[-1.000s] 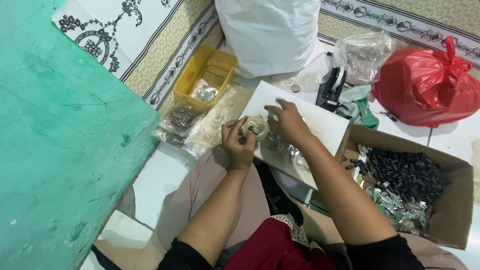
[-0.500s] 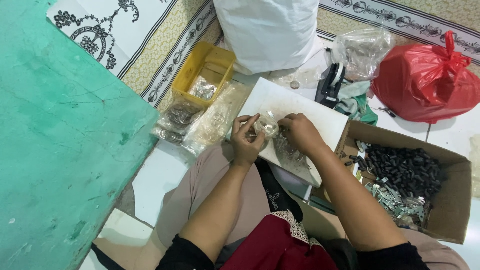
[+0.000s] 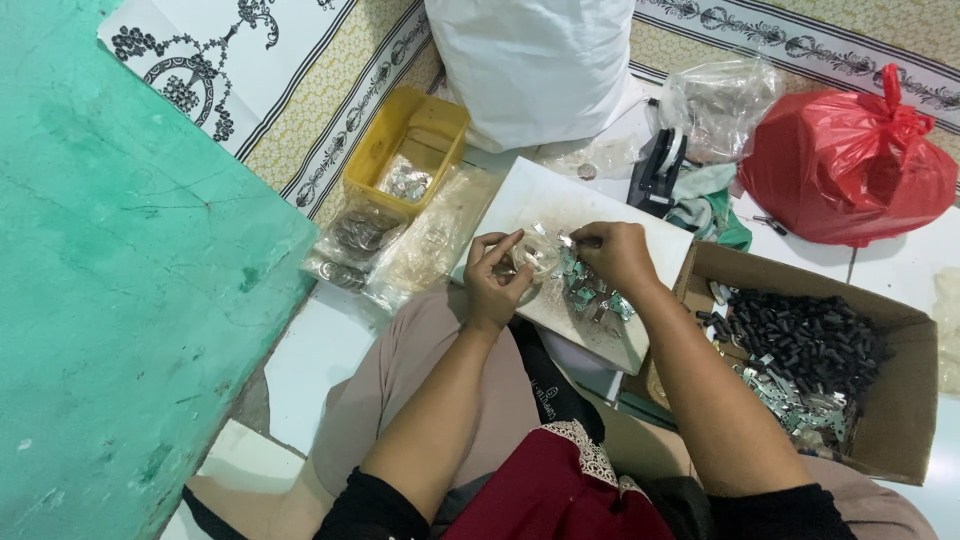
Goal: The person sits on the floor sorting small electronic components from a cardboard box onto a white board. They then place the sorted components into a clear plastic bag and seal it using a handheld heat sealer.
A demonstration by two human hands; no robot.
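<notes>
Seated on the floor, we work over a white board (image 3: 520, 205) on the lap. Our left hand (image 3: 497, 280) pinches a small clear bag (image 3: 538, 252) open; our right hand (image 3: 615, 255) grips a metal clip (image 3: 567, 241) at its mouth. Loose clips (image 3: 590, 290) lie beneath. Beyond stands a yellow tray (image 3: 385, 150). We judge a wide, steady bag mouth advisable.

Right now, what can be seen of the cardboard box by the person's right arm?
The open brown cardboard box sits on the pale floor to the person's right, flaps up, one corner toward the white board on the lap. Inside lie a heap of small black cylindrical pieces toward the far side and a pile of small shiny metal clips nearer the person. Its walls look worn and slightly bowed. The right forearm passes over its near left corner; whether it touches cannot be told. The red plastic bag stands just behind it.
</notes>
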